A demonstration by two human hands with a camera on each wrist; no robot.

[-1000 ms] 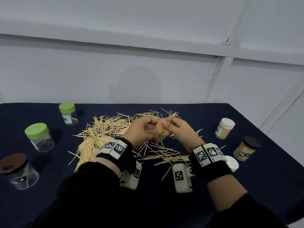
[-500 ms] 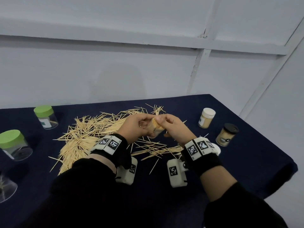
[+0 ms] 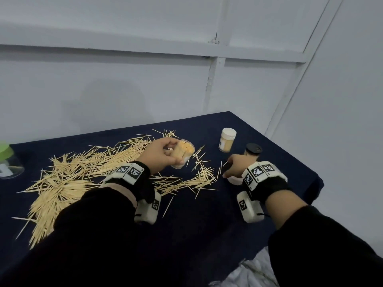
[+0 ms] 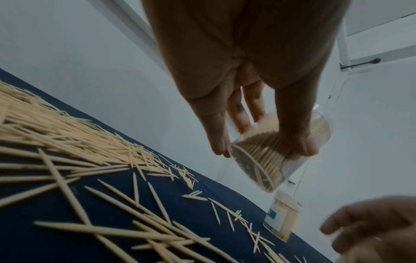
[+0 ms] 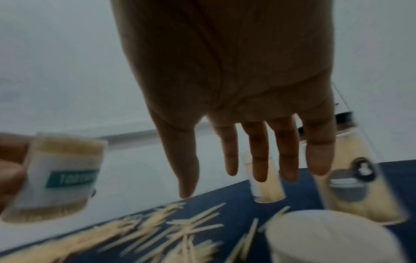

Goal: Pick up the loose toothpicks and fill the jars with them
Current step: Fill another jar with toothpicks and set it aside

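A dark blue tabletop (image 3: pixel 186 224) carries a broad spread of loose toothpicks (image 3: pixel 68 179) running from its left edge toward the middle, thickest at the near left and thinning into scattered sticks toward the right. Above the middle of that spread, clear of the cloth, the left hand (image 3: pixel 159 154) grips an open clear jar (image 3: pixel 182 154), thumb and fingers curled round its wall; the jar is packed with toothpicks and tilted, mouth facing up and away. The left wrist view shows the same jar (image 4: pixel 265 160) from below, fingers wrapped about it. Near the right edge, the right hand (image 3: pixel 234 166) hovers with fingers spread and straight, holding nothing, directly over a white lid (image 3: pixel 235 180) lying on the cloth; whether the fingertips touch it cannot be told. Just beyond that hand stands a black-lidded jar (image 3: pixel 253 149), filled, and further toward the far right corner a white-lidded jar (image 3: pixel 227 139), also filled. At the far left edge, a green-lidded jar (image 3: pixel 8 162) stands partly out of view.
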